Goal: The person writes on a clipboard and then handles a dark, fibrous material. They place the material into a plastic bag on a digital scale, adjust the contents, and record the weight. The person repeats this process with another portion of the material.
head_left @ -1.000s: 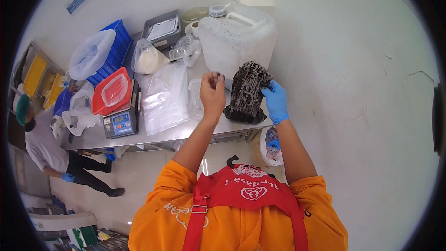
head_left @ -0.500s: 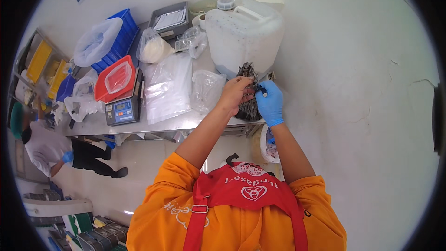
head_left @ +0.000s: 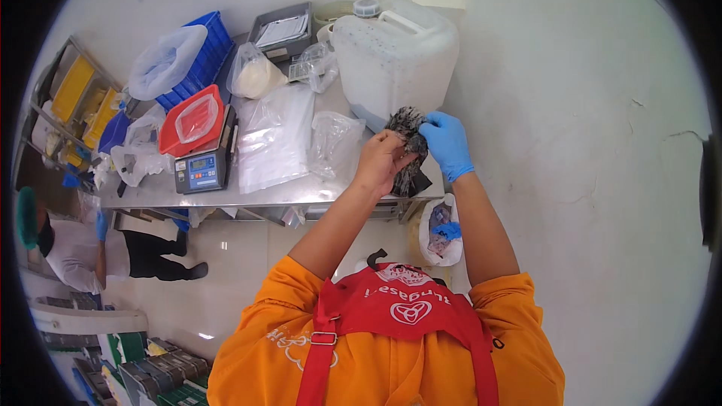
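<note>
At the front right of the metal table, I hold a shaggy black-and-grey bundle whose exact kind I cannot make out. My bare left hand pinches it from the left, fingertips pressed into its middle. On the other side, my right hand, in a blue glove, grips its upper right edge with bent fingers. The bundle's lower end hangs near the table edge beside something flat and black. Just behind it stands a large whitish plastic jerrycan, speckled with dark spots.
Left of my hands lie clear plastic bags, a scale with a red tray, and a lined blue crate. A lined waste bin stands below the table's right end. Another person is at far left.
My right hand has shifted up and right, and the bundle's top now looks bunched and wider. My left hand stays on it. The other person's gloved hand has moved up to the table edge.
</note>
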